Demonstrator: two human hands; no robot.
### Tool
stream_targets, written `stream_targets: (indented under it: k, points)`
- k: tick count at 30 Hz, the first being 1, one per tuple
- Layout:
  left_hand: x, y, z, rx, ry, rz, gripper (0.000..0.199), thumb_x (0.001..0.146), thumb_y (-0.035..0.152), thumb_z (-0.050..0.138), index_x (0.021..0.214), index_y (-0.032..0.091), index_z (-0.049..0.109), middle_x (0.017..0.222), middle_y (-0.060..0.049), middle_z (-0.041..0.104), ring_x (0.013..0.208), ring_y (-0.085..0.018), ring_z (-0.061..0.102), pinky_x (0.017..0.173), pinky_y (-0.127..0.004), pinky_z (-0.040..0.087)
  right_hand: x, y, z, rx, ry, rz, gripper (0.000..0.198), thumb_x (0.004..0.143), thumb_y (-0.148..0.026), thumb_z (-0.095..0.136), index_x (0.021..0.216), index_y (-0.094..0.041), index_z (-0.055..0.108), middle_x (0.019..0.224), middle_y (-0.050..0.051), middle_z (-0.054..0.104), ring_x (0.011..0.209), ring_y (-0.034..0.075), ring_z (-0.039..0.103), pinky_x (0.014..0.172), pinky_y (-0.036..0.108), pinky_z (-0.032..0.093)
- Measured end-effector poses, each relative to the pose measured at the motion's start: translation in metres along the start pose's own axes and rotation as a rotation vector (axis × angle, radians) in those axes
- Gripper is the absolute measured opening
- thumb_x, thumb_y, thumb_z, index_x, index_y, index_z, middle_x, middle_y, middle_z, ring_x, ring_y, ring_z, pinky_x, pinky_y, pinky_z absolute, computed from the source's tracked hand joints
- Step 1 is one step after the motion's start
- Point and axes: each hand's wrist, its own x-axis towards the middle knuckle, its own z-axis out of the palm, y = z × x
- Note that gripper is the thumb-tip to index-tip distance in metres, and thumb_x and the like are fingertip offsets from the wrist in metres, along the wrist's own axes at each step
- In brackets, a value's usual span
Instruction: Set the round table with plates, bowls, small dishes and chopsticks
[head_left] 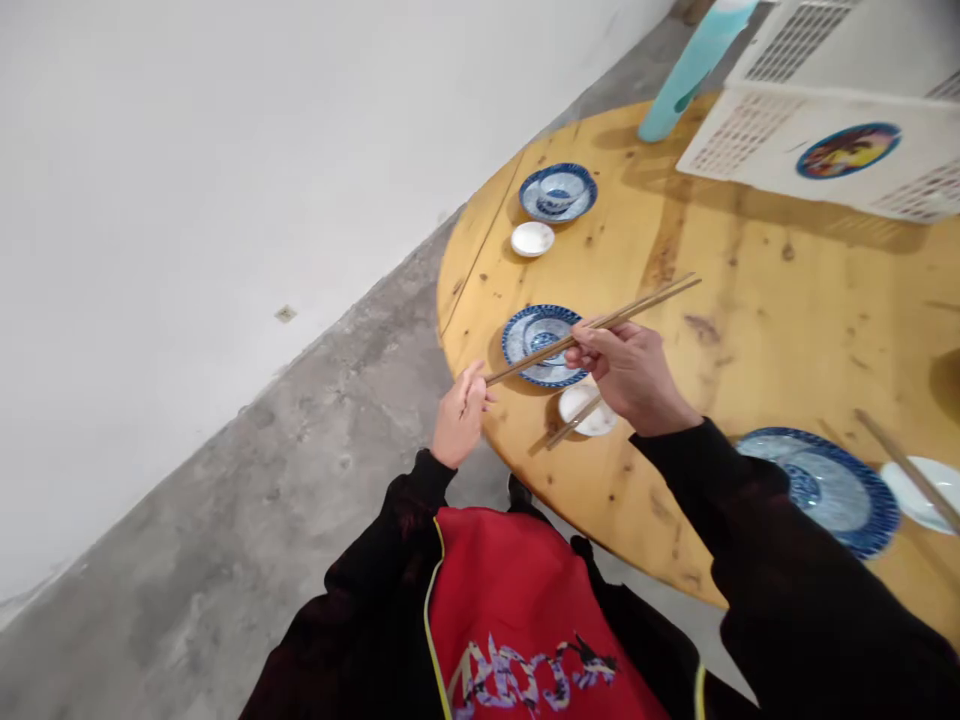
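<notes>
My right hand (pixel 630 370) pinches a pair of wooden chopsticks (pixel 660 295) near their middle, above a blue-patterned plate (pixel 511 350) with a small bowl in it. Around the lower end of the same pair, just past the table edge, my left hand (pixel 461 410) has its fingers closed. Partly hidden under my right hand is a small white dish (pixel 574 402). Another pair of chopsticks (pixel 561 434) lies across that dish, its tips pointing toward the table edge.
The round wooden table (pixel 637 510) also bears a far blue plate with a bowl (pixel 528 203), a white dish (pixel 532 238), a teal bottle (pixel 694 75) and a white basket (pixel 757 140). Near my right sleeve are a blue plate (pixel 883 510) and chopsticks (pixel 904 462) over a white dish (pixel 943 478).
</notes>
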Motion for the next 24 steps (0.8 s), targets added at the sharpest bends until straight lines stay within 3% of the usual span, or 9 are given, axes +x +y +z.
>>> stream_targets:
  k: [3, 7, 11, 17, 24]
  points:
    - [0.001, -0.007, -0.045, -0.129, -0.089, -0.079, 0.055, 0.101, 0.056, 0.040, 0.131, 0.012, 0.054, 0.100, -0.012, 0.069, 0.073, -0.014, 0.068, 0.067, -0.027, 0.055, -0.010, 0.033, 0.050, 0.060, 0.035, 0.030, 0.027, 0.064, -0.034, 0.090, 0.075, -0.018, 0.070, 0.060, -0.004, 0.058, 0.055, 0.009, 0.059, 0.054, 0.018, 0.054]
    - [-0.005, -0.023, -0.100, -0.204, -0.050, -0.185, 0.055, 0.097, 0.060, 0.047, 0.120, 0.010, 0.055, 0.096, -0.012, 0.068, 0.074, -0.015, 0.069, 0.068, -0.027, 0.055, -0.022, 0.070, 0.107, 0.079, 0.084, 0.064, 0.033, 0.061, -0.038, 0.092, 0.077, -0.019, 0.071, 0.063, -0.003, 0.061, 0.055, 0.010, 0.060, 0.053, 0.020, 0.055]
    - [-0.010, -0.037, -0.139, -0.213, -0.051, -0.253, 0.054, 0.095, 0.062, 0.049, 0.112, 0.011, 0.056, 0.093, -0.012, 0.067, 0.077, -0.017, 0.069, 0.070, -0.029, 0.056, -0.030, 0.093, 0.148, 0.059, 0.117, 0.117, 0.039, 0.061, -0.046, 0.091, 0.077, -0.017, 0.070, 0.062, 0.001, 0.065, 0.055, 0.013, 0.062, 0.055, 0.024, 0.056]
    - [-0.001, -0.050, -0.179, -0.162, -0.231, -0.324, 0.054, 0.091, 0.064, 0.051, 0.101, 0.012, 0.058, 0.082, -0.007, 0.064, 0.062, -0.012, 0.062, 0.059, -0.025, 0.050, -0.017, 0.105, 0.174, 0.025, 0.108, 0.196, 0.042, 0.058, -0.050, 0.091, 0.071, -0.016, 0.069, 0.060, 0.003, 0.064, 0.054, 0.014, 0.061, 0.052, 0.024, 0.054]
    - [0.049, -0.061, -0.197, -0.249, -0.294, -0.411, 0.052, 0.086, 0.062, 0.060, 0.100, 0.012, 0.060, 0.079, -0.003, 0.060, 0.058, -0.009, 0.054, 0.057, -0.024, 0.045, 0.037, 0.097, 0.175, 0.095, 0.177, 0.121, 0.038, 0.058, -0.044, 0.091, 0.068, -0.017, 0.067, 0.062, 0.000, 0.062, 0.055, 0.011, 0.057, 0.050, 0.021, 0.047]
